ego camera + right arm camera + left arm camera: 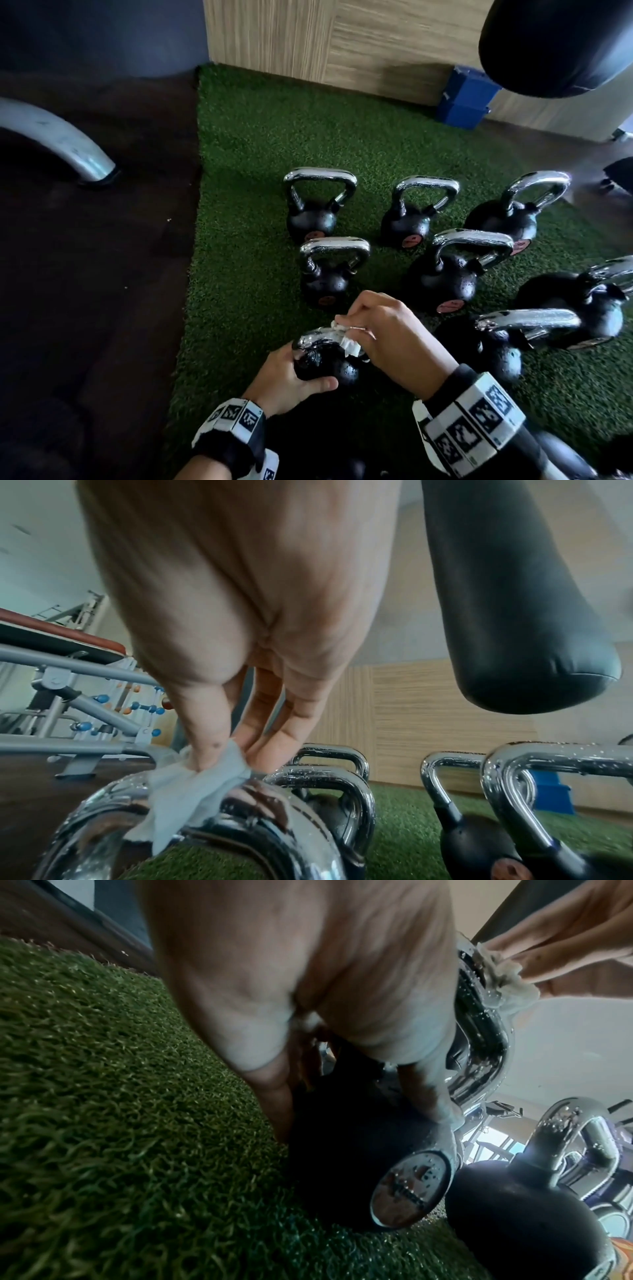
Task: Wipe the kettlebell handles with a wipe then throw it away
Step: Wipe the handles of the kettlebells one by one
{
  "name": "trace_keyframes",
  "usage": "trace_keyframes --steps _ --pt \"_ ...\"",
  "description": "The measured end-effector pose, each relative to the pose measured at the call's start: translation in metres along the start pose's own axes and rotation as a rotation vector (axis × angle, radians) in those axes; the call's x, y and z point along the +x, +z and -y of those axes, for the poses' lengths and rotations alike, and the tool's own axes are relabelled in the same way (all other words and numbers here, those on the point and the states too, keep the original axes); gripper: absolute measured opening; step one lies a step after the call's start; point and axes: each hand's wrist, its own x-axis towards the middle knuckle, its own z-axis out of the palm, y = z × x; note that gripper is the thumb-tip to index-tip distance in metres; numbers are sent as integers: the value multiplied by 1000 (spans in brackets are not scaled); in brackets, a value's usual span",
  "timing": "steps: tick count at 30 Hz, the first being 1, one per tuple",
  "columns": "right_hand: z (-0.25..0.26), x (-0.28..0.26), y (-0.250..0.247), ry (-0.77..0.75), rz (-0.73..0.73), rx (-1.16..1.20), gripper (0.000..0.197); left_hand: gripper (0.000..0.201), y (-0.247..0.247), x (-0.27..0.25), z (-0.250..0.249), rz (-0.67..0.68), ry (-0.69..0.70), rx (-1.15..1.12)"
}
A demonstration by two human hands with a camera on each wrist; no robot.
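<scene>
Right hand (387, 334) presses wipe (346, 337) on handle (317, 337) — kettlebell (325, 363) seemingly tilted.

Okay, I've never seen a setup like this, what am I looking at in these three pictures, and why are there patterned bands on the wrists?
No machine here: a person wears three cameras. The top picture comes from the head, looking down; the other two from each wrist, looking along the fingers. What the patterned bands are for isn't shown. On green turf stand several black kettlebells with chrome handles. The left hand grips the black body of the nearest kettlebell, steadying it. The right hand pinches a white wipe and presses it on that kettlebell's handle. A black punching bag hangs nearby.
</scene>
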Motion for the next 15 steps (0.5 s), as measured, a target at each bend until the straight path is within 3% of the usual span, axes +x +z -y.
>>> trace_keyframes --steps 7,10,15 --pt "-15 -11 -2 131 -73 -10 17 66 -1 -7 -11 -2 -66 150" --pt "-13 -13 5 67 -66 17 14 68 -3 -8 -18 -18 -74 202" --pt "-46 -22 0 193 -147 102 26 82 -3 -10 -31 -14 -152 260"
